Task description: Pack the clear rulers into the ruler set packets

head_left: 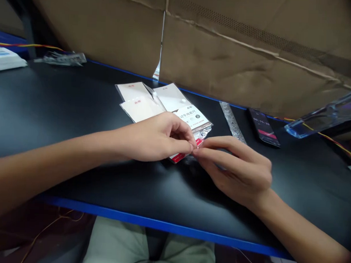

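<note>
The left hand (155,136) is curled almost shut, its thumb and fingertips pinching a red-marked corner of a clear plastic packet (199,142). From where I watch, the right hand (234,168) closes on that same corner from the other side. The packet, with its printed white card (190,116), lies on the black worktop (78,116), overlapping other plastic sleeves (139,101). Just right of it lie a perforated metal strip (232,122) and a black phone (263,127), below a sagging cardboard sheet (238,45).

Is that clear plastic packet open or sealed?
Cannot tell: the left hand and right hand pinch the packet at its crinkled end, hiding the edge.
</note>
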{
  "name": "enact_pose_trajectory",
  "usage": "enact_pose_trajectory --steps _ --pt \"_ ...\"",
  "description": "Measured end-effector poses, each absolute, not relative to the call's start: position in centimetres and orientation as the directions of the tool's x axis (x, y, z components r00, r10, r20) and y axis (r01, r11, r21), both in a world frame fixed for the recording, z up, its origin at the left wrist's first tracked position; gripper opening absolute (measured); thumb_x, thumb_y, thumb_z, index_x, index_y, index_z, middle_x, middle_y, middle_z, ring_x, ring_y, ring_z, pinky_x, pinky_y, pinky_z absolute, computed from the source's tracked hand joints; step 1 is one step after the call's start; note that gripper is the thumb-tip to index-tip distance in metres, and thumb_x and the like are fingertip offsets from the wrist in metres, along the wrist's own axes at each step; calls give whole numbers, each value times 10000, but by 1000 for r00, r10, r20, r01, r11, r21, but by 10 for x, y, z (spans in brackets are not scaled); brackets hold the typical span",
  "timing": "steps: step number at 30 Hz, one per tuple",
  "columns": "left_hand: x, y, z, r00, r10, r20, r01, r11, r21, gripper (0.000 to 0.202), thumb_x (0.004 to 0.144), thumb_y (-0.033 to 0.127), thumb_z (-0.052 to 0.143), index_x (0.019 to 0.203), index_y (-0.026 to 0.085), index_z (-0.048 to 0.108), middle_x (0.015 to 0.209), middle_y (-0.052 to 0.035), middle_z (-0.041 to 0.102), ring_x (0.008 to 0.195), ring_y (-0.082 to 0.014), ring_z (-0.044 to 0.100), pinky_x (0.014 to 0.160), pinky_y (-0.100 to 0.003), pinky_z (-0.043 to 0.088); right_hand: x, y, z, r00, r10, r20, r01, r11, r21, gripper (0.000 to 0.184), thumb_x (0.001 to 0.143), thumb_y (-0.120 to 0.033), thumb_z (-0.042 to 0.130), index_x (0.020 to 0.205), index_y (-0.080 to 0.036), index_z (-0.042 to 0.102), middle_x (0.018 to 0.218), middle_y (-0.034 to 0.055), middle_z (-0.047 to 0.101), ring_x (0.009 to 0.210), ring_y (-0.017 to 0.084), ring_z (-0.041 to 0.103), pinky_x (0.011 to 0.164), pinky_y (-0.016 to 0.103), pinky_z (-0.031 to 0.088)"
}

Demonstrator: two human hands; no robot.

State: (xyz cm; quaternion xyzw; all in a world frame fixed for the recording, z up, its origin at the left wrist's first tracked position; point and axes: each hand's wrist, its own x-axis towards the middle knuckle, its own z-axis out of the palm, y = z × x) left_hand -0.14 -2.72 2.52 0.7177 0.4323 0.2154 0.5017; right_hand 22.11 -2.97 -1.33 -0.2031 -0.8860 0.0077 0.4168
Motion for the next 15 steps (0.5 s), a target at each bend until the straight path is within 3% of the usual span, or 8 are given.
enact_pose_trajectory --steps 3,9,15 --pt "1 -28 23 543 835 -92 473 -214 854 125 862 261 631 855 173 719 721 -7 679 683 -149 605 612 -256 432 220 -30 -14 -590 412 694 373 902 -217 265 893 -42 680 1032 -267 703 983 58 730 812 164 703 725 287 589" --pt "-10 -19 22 474 868 150 618 -449 645 142 897 234 557 878 178 686 763 0 677 697 -142 595 619 -256 412 221 -35 -14 -657 513 553 330 855 -401 223 917 -28 611 996 -234 645 951 38 729 836 170 697 777 293 567" --pt "-41 1 31 612 736 288 675 -677 295 154 911 246 548 906 192 692 844 -37 673 753 -180 593 691 -310 414 227 -33 -4 -662 541 520 290 824 -487 212 901 -42 637 1010 -216 691 883 30 742 761 161 689 696 278 538"
